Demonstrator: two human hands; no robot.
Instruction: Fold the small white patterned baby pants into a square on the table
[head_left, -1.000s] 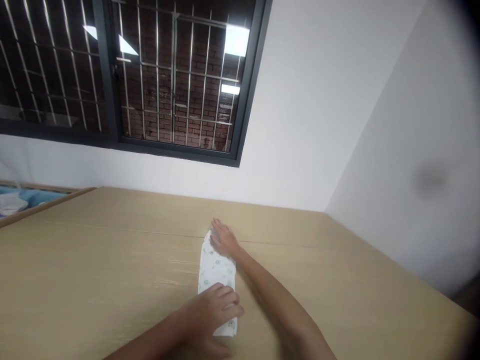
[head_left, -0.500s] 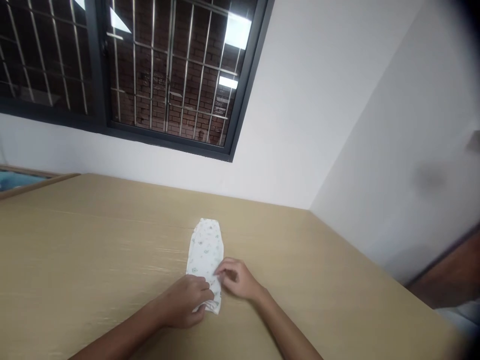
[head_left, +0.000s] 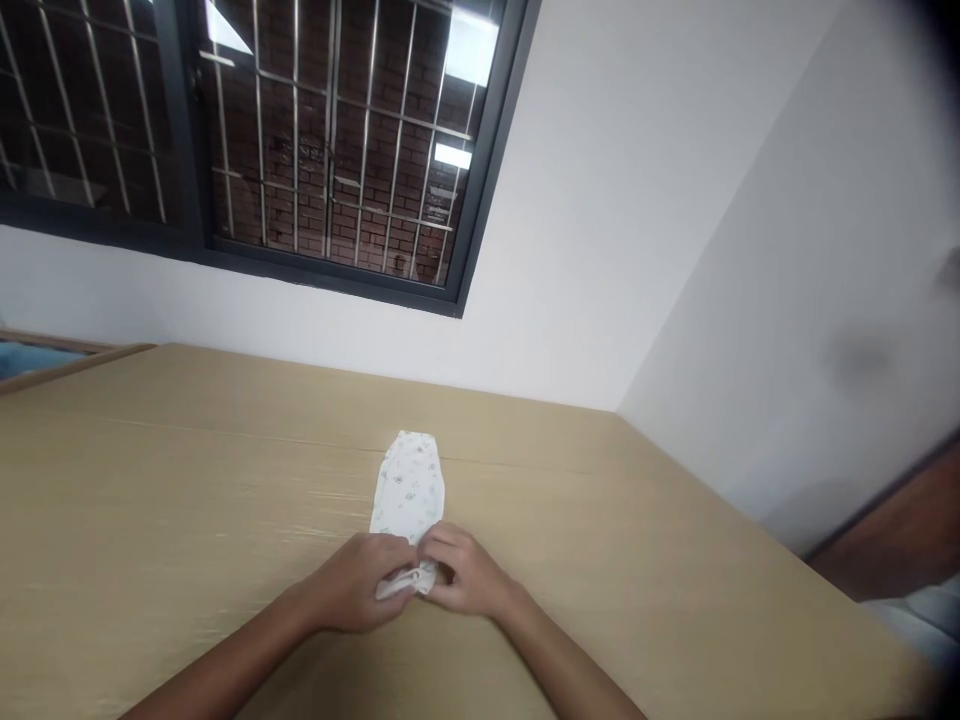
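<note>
My left hand (head_left: 360, 590) and right hand (head_left: 461, 575) pinch the near end of the folded cloth (head_left: 409, 490); the rest lies beyond them on the surface (head_left: 187, 520).

1. The cloth (head_left: 409, 487) you were handling was a small white piece of fabric with a faint greenish print scattered over it.
2. It was folded into a long, narrow strip, lying flat and running away from you.
3. Its far end was rounded and sat free and smooth.
4. Its near end was lifted and bunched slightly, showing a rolled or doubled edge; how many layers it had could not be told.
</note>
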